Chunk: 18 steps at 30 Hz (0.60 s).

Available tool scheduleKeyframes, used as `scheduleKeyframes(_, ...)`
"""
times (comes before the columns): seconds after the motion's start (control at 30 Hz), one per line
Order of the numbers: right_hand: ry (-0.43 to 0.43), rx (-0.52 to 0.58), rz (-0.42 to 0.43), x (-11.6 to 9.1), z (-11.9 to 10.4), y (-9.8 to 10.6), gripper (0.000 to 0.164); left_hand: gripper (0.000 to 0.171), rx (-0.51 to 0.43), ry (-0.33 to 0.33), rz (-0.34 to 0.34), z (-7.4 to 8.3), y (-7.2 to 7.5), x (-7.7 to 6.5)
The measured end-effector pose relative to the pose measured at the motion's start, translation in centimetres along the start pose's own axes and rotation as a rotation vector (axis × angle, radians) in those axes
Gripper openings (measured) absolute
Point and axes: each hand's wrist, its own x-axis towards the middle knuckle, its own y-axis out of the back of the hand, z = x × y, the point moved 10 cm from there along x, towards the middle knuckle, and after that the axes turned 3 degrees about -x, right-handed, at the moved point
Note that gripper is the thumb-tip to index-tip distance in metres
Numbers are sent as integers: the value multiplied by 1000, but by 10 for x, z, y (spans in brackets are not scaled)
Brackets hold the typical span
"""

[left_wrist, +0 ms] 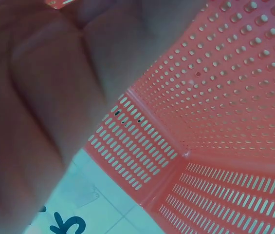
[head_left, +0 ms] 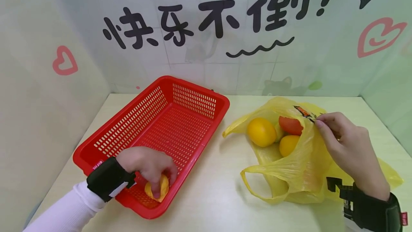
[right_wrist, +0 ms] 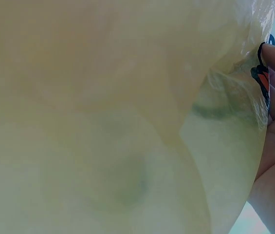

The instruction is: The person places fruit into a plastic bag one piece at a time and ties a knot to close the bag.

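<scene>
My left hand (head_left: 149,165) reaches down into the near end of a red plastic basket (head_left: 222,101). Its fingers and thumb are curled round a yellow-orange, ridged object (head_left: 162,189), low beside the basket's near corner; the hand hides part of it. In the left wrist view, the blurred hand (left_wrist: 35,97) covers the held object. My right hand (head_left: 349,148) pinches the top edge of a yellow plastic bag (head_left: 309,167) between thumb and fingers, holding its mouth up. Inside the bag opening show an orange (head_left: 261,132), a second orange-yellow round fruit (head_left: 288,145) and a red one (head_left: 290,125).
The basket's perforated floor (head_left: 180,128) shows beyond my left hand. A loose bag handle (head_left: 249,183) lies toward the basket on the pale table (head_left: 212,196). Behind stands a printed backdrop (head_left: 206,71), with side panels at left and right.
</scene>
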Motion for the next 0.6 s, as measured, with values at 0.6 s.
scheduleKeyframes(0.6,-9,-5,-10,0,0,0,12,30,-29,13,15,-1,1,0)
